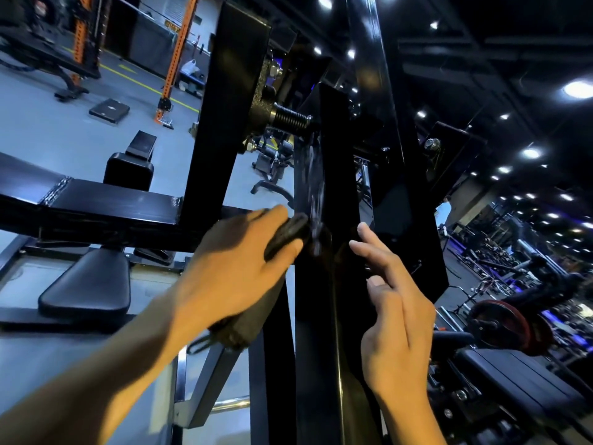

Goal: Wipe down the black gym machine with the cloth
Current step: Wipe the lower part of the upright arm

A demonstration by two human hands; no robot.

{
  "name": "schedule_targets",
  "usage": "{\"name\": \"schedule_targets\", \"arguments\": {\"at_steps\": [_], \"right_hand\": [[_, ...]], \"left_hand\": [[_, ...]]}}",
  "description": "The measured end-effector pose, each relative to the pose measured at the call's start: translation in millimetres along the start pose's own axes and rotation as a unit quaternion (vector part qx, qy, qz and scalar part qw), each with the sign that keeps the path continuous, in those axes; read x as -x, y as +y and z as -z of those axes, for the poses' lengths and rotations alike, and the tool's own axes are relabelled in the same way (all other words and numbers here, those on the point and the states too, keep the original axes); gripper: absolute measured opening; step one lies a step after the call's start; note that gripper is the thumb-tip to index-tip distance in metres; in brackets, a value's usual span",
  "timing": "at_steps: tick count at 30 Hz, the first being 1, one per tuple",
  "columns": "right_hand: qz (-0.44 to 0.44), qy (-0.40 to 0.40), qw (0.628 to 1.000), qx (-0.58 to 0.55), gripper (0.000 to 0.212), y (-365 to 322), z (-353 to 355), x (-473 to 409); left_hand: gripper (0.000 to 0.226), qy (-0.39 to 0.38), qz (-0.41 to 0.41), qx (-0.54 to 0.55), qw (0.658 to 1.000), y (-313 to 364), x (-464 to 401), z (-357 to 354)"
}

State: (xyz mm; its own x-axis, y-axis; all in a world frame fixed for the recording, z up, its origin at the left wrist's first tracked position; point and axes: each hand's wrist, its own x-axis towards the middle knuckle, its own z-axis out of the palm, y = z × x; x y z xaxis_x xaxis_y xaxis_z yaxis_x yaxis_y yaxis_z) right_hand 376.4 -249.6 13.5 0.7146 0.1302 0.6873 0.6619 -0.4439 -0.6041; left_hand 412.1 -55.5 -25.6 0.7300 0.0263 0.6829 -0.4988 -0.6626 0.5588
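Note:
The black gym machine [333, 175] fills the middle of the view, a tall black upright post with a crossbeam running off to the left. My left hand [234, 261] grips a dark cloth [285, 234] and presses it against the left face of the post. More of the cloth hangs below my palm. My right hand [394, 303] is beside the post's right edge with straight, spread fingers, the fingertips close to or touching the metal.
A black padded seat [86, 284] lies low at the left under the crossbeam [106, 207]. A threaded bolt [288, 118] sticks out above my hands. A bench and a red weight plate [500, 326] stand at the right. Orange racks [176, 56] are far back.

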Motion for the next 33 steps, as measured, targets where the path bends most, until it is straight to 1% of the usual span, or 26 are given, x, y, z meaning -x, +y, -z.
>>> {"name": "schedule_targets", "arguments": {"at_steps": [3, 6, 8, 11, 14, 16, 20, 23, 28, 33], "right_hand": [[-0.002, 0.003, 1.0, 0.006, 0.042, 0.1, -0.5, -0.1], [-0.005, 0.001, 1.0, 0.0, 0.043, 0.3, -0.1, -0.9], [-0.003, -0.002, 1.0, -0.001, 0.044, 0.4, 0.1, -0.6], [-0.001, -0.002, 1.0, 0.0, 0.044, 0.0, 0.4, -0.3], [-0.002, -0.001, 1.0, 0.003, 0.043, 0.0, -0.3, -0.5], [-0.007, -0.003, 1.0, 0.003, 0.044, -0.2, -0.4, -0.3], [-0.009, -0.004, 1.0, -0.004, 0.044, -0.2, -0.6, -1.1], [-0.003, -0.004, 1.0, 0.009, 0.043, -1.1, -0.5, -1.3], [-0.004, -0.004, 1.0, 0.014, 0.044, -1.7, -0.3, -0.7], [-0.013, -0.005, 1.0, 0.003, 0.044, -1.8, 0.1, -0.7]], "left_hand": [[0.021, 0.014, 0.002, 0.003, 1.0, 1.1, -3.4, -1.2], [0.023, 0.057, -0.026, -0.027, 0.998, -3.4, -37.9, 8.4], [0.026, 0.069, -0.041, -0.041, 0.996, -5.2, -48.3, 11.2], [0.025, 0.048, -0.021, -0.05, 0.997, 2.0, -25.5, 7.0], [0.024, 0.023, -0.027, -0.042, 0.998, 9.7, 1.1, 1.3], [0.024, 0.032, -0.022, -0.041, 0.998, 7.2, -9.0, 3.9], [0.028, 0.076, -0.058, -0.059, 0.994, -4.0, -49.0, 14.2], [0.027, 0.062, -0.053, -0.052, 0.995, -4.7, -45.7, 13.7], [0.022, -0.008, -0.027, -0.035, 0.999, 4.3, 15.9, -1.8], [0.019, -0.018, -0.036, -0.051, 0.998, 24.7, 57.2, -8.5]]}}
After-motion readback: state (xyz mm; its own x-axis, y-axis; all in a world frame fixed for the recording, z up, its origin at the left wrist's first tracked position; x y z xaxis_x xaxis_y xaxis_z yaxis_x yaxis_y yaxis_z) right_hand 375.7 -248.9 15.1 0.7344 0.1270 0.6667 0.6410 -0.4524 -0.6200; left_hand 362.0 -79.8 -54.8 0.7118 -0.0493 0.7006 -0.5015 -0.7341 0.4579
